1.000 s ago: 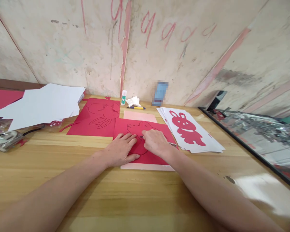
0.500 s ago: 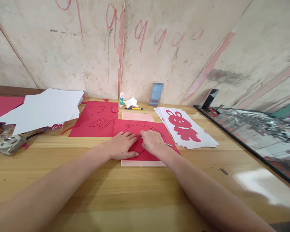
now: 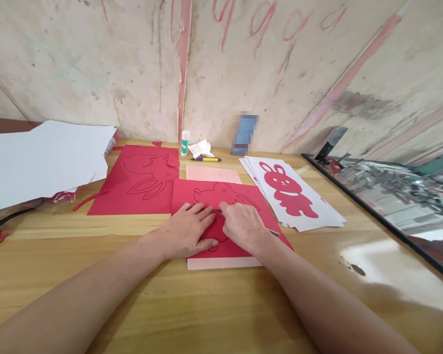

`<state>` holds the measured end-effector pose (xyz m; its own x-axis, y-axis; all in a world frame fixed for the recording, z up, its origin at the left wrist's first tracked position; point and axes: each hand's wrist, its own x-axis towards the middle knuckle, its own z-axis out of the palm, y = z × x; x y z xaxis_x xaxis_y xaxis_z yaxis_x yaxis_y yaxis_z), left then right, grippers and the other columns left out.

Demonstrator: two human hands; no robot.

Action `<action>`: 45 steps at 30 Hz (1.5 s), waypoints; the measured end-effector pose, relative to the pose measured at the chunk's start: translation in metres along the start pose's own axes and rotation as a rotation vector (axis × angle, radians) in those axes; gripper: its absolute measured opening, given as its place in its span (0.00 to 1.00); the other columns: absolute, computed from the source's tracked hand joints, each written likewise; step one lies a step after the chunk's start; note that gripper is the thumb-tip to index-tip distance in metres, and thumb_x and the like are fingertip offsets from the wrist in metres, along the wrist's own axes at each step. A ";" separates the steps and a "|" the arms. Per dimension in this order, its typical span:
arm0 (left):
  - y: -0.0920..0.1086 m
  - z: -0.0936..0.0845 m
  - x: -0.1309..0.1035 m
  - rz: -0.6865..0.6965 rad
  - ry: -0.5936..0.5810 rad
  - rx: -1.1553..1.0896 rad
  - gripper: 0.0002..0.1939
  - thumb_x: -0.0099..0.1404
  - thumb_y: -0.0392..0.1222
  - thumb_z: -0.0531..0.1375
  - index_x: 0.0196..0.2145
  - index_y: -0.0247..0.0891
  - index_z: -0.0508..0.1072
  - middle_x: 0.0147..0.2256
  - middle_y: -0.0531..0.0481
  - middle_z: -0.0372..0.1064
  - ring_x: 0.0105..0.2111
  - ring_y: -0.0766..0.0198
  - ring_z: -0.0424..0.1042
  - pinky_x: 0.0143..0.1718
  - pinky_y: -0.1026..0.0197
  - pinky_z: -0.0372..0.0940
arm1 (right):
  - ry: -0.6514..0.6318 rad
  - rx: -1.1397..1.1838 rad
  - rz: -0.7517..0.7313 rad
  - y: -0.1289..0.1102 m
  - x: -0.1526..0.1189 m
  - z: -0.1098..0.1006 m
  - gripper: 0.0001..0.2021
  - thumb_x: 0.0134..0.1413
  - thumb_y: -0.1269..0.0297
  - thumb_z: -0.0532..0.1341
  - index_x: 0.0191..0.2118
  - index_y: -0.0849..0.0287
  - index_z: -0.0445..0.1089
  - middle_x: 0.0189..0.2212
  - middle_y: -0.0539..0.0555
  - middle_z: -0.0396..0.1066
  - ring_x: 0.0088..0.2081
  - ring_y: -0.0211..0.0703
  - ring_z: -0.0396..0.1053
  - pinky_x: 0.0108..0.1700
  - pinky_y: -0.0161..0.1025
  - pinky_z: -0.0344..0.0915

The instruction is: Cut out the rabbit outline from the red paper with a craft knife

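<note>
My left hand (image 3: 190,228) lies flat with its fingers spread on a red paper sheet (image 3: 273,243) printed with a rabbit outline (image 3: 212,192). Just to its right, my right hand (image 3: 243,223) is closed around a slim craft knife (image 3: 273,232). The silver handle end sticks out behind the hand, and the dark tip meets the paper near the rabbit's drawn lines. Most of the knife is hidden by my fingers. Under the red sheet lies a pale pink board (image 3: 221,264), showing at the front and back edges.
Left lies another red sheet (image 3: 110,196) with a rabbit outline, beside white paper (image 3: 51,157). Behind stand a glue stick (image 3: 185,143), crumpled tissue (image 3: 201,148) and a pen (image 3: 206,159). Right, a red rabbit cutout (image 3: 288,189) lies on white sheets (image 3: 327,219); a dark-framed mirror (image 3: 376,228) borders the table.
The view has shifted a little closer and lower, so the wall writing sits higher. Both hands keep nearly the same places on the red sheet, with the knife tip still on the paper.
</note>
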<state>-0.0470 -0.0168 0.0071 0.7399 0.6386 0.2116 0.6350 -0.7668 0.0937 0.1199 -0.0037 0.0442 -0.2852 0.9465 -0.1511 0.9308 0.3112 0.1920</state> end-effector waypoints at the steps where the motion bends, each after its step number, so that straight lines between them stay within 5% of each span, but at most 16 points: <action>1: 0.000 0.000 0.000 -0.001 -0.001 0.003 0.28 0.68 0.59 0.46 0.52 0.34 0.65 0.56 0.41 0.61 0.53 0.51 0.59 0.46 0.51 0.56 | -0.003 -0.005 0.006 0.000 0.000 0.000 0.14 0.50 0.72 0.53 0.44 0.59 0.68 0.30 0.59 0.73 0.37 0.49 0.73 0.32 0.37 0.61; 45: -0.002 0.006 -0.001 -0.002 0.015 0.054 0.29 0.68 0.59 0.44 0.55 0.34 0.62 0.56 0.41 0.61 0.54 0.50 0.59 0.46 0.52 0.55 | -0.016 -0.033 0.031 -0.005 -0.010 -0.001 0.15 0.51 0.73 0.53 0.45 0.60 0.68 0.29 0.59 0.74 0.36 0.48 0.73 0.32 0.37 0.61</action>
<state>-0.0476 -0.0159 0.0010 0.7355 0.6386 0.2263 0.6478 -0.7607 0.0415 0.1183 -0.0148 0.0458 -0.2525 0.9543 -0.1598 0.9310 0.2846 0.2286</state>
